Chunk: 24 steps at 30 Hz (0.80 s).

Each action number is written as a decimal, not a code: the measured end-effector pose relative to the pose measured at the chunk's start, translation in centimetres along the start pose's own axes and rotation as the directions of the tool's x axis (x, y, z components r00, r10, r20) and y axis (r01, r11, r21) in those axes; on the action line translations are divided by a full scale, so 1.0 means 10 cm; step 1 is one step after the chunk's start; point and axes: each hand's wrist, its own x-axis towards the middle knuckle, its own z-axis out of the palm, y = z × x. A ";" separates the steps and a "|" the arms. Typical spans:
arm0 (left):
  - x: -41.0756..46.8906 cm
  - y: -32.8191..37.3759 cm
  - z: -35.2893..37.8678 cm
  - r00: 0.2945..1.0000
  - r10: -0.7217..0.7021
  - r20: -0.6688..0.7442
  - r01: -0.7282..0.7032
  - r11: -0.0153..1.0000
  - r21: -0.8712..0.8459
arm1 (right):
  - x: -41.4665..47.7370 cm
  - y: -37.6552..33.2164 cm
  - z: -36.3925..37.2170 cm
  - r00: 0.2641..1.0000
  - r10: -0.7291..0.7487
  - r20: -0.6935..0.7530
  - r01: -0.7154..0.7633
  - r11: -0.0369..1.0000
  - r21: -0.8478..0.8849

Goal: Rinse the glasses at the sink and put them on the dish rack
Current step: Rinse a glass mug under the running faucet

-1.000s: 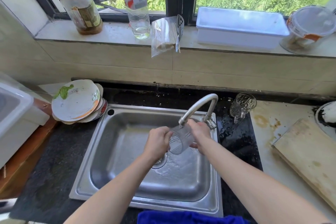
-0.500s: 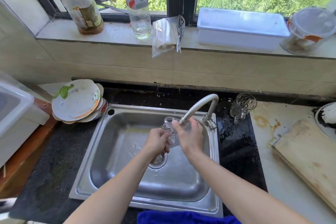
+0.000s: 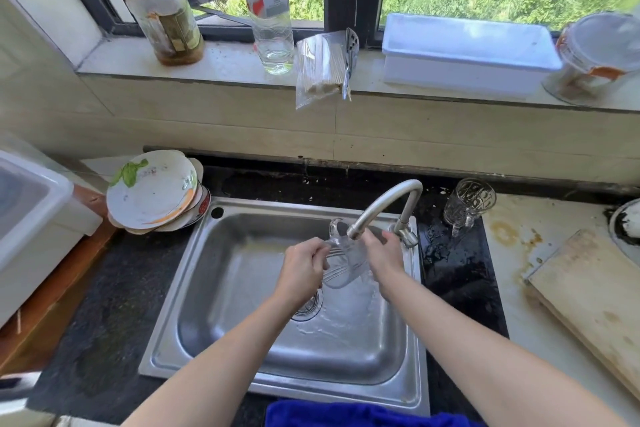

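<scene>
Over the steel sink [image 3: 194, 291] I hold a clear glass mug [image 3: 344, 262] under the spout of the curved tap [image 3: 384, 204]. My left hand [image 3: 303, 269] grips its left side and my right hand [image 3: 382, 256] cups its right side. The mug is tilted, its handle pointing up and away. Water pools around the drain below it. A second clear glass mug [image 3: 467, 206] stands on the dark counter right of the tap, apart from both hands.
A stack of used plates [image 3: 152, 192] leans at the sink's back left corner. A white plastic bin [image 3: 31, 215] sits far left, a wooden cutting board [image 3: 595, 305] far right. Jars, a bottle and a white tray [image 3: 467, 52] line the windowsill. A blue cloth [image 3: 346, 414] lies at the front edge.
Both hands turned the mug under the tap: it lay on its side one second ago, then rose toward the spout, and now its handle points up.
</scene>
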 end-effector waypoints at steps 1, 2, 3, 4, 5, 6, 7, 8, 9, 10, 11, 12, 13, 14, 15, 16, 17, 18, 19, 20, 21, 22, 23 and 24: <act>0.00 -0.01 0.00 1.000 0.002 -0.025 -0.002 1.000 -0.001 | -0.04 -0.02 0.03 0.999 -0.031 0.021 0.031 1.000 0.001; 0.00 -0.01 -0.01 0.999 0.003 -0.052 -0.003 1.000 -0.005 | -0.06 0.00 0.08 0.997 -0.056 0.050 0.055 0.998 0.014; 0.00 -0.01 -0.02 0.998 0.002 -0.070 -0.003 1.000 -0.014 | -0.08 0.00 0.12 0.995 -0.057 0.080 0.053 0.997 0.050; 0.00 -0.02 -0.04 0.997 0.006 -0.077 -0.008 0.999 -0.031 | -0.06 0.00 0.13 0.993 -0.023 0.112 0.009 0.992 0.123; -0.02 -0.01 -0.05 0.997 0.014 -0.082 -0.019 0.998 -0.053 | -0.02 -0.01 0.09 0.986 0.032 0.161 -0.067 0.974 0.218; -0.04 0.01 -0.05 0.997 0.009 -0.078 -0.015 0.996 -0.083 | 0.02 -0.04 0.04 0.965 0.067 0.253 -0.148 0.937 0.318; -0.07 0.03 -0.05 0.999 -0.013 -0.047 0.007 0.992 -0.126 | 0.03 -0.08 -0.03 0.936 0.088 0.341 -0.216 0.908 0.359; -0.09 0.07 -0.06 0.999 -0.053 0.011 0.055 0.983 -0.178 | 0.03 -0.11 -0.07 0.912 0.084 0.402 -0.248 0.893 0.376; -0.09 0.10 -0.07 0.990 -0.110 0.089 0.129 0.962 -0.239 | 0.05 -0.11 -0.10 0.915 0.060 0.399 -0.216 0.909 0.357; -0.08 0.12 -0.09 0.966 -0.186 0.181 0.235 0.921 -0.311 | 0.07 -0.11 -0.11 0.934 0.014 0.357 -0.146 0.927 0.346; -0.06 0.14 -0.12 0.921 -0.267 0.284 0.365 0.847 -0.388 | 0.09 -0.10 -0.13 0.958 -0.042 0.283 -0.051 0.948 0.314; -0.04 0.14 -0.16 0.864 -0.326 0.383 0.484 0.748 -0.455 | 0.11 -0.08 -0.14 0.974 -0.098 0.202 0.039 0.960 0.279; -0.02 0.15 -0.21 0.815 -0.355 0.458 0.565 0.665 -0.489 | 0.11 -0.08 -0.16 0.977 -0.161 0.142 0.128 0.968 0.215; -0.01 0.16 -0.23 0.783 -0.357 0.510 0.603 0.637 -0.480 | 0.09 -0.08 -0.17 0.969 -0.218 0.115 0.201 0.968 0.147; -0.01 0.18 -0.23 0.774 -0.348 0.529 0.601 0.665 -0.443 | 0.08 -0.07 -0.17 0.955 -0.269 0.127 0.260 0.962 0.082; -0.01 0.19 -0.21 0.794 -0.330 0.511 0.561 0.721 -0.406 | 0.04 -0.06 -0.15 0.938 -0.308 0.162 0.302 0.951 0.063; -0.02 0.19 -0.17 0.835 -0.311 0.454 0.495 0.786 -0.371 | 0.00 -0.05 -0.14 0.919 -0.336 0.205 0.325 0.942 0.087; -0.01 0.18 -0.11 0.881 -0.294 0.372 0.423 0.841 -0.336 | -0.06 -0.06 -0.11 0.906 -0.353 0.234 0.327 0.934 0.142; 0.00 0.14 -0.07 0.916 -0.279 0.287 0.361 0.887 -0.288 | -0.09 -0.06 -0.10 0.902 -0.356 0.244 0.320 0.931 0.176; 0.01 0.10 -0.05 0.946 -0.251 0.204 0.295 0.928 -0.229 | -0.11 -0.07 -0.10 0.904 -0.346 0.250 0.303 0.933 0.196; 0.01 0.06 -0.04 0.967 -0.212 0.141 0.234 0.959 -0.157 | -0.12 -0.09 -0.10 0.908 -0.330 0.257 0.291 0.940 0.179; 0.01 0.02 -0.02 0.978 -0.180 0.104 0.190 0.977 -0.100 | -0.15 -0.12 -0.11 0.916 -0.293 0.273 0.260 0.954 0.151; 0.02 -0.02 -0.01 0.981 -0.169 0.090 0.175 0.983 -0.063 | -0.16 -0.13 -0.12 0.929 -0.239 0.283 0.220 0.970 0.098; 0.03 -0.03 -0.01 0.982 -0.168 0.085 0.172 0.984 -0.047 | -0.18 -0.14 -0.12 0.941 -0.183 0.285 0.176 0.983 0.050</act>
